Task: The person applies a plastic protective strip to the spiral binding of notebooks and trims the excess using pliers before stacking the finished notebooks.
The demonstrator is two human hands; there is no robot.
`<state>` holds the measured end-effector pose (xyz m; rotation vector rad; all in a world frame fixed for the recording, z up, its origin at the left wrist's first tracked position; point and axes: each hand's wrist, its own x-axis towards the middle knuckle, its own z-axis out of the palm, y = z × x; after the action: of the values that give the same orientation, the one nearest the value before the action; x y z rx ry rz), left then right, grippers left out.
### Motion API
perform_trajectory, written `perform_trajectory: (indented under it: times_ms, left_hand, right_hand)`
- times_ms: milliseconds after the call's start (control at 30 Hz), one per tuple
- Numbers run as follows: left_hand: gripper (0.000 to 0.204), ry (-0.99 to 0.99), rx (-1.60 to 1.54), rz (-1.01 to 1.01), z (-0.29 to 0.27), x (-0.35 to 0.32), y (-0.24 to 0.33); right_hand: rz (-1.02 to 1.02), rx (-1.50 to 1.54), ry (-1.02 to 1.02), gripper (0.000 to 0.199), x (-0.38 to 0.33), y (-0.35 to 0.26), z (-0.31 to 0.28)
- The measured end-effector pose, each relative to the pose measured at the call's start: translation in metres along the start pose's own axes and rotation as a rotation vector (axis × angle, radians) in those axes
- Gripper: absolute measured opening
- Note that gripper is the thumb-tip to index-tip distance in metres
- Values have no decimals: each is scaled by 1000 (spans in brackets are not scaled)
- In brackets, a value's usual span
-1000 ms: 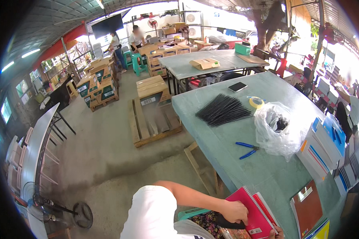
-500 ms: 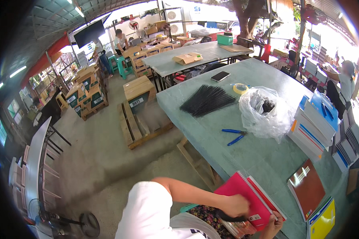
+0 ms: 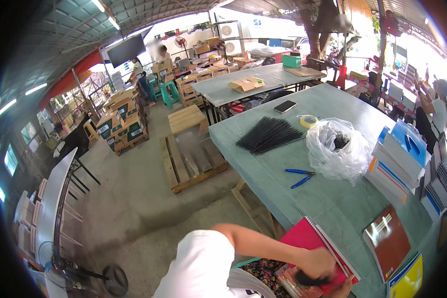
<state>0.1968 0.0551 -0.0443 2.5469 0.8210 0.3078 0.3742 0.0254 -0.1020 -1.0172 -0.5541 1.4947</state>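
Note:
A red spiral notebook (image 3: 303,234) lies slanted over the near table edge and my lap, its coil sticking out past the far end. My left hand (image 3: 319,263) is closed over its near part, blurred, with a dark object under the fingers that I cannot make out. At the notebook's lower corner my right hand (image 3: 341,289) grips the edge, partly cut off by the frame. A brown notebook (image 3: 388,243) and a yellow notebook (image 3: 406,278) lie to the right. Blue-handled pliers (image 3: 300,178) rest open farther up the table.
Black binding coils (image 3: 269,135) are fanned out beside a clear plastic bag (image 3: 328,161), a tape roll (image 3: 309,121) and a phone (image 3: 285,106). Stacked books (image 3: 395,156) line the right side. Wooden pallets (image 3: 186,169) stand left of the table. Other people work farther back.
The whole view has shifted, so the table appears lower and farther right. My left hand has moved along the notebook toward its lower corner, closer to my right hand.

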Motion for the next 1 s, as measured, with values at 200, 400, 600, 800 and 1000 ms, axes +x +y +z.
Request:
perform_trajectory:
  times_ms: [200,400,600,800,1000]
  left_hand:
    - [31,761,-315,-214,-35,50,-98]
    - [20,640,471,-379,-40,24,-91]
    - [23,-121,266,-5,3,16,-11]
    - [29,133,95,-25,1,-3,-16]
    - [21,218,-12,-23,-5,22,-19]
  right_hand:
    - [-154,-434,-236,38,23,19,-36]
    - [-437,-641,-233,32,-5,0,4]
    - [-631,-388,-288,27,4,0,-14]
    - [-225,-532,-155,35,-2,-1,-14]
    - [-104,-769,-118,23,2,-13,-10]
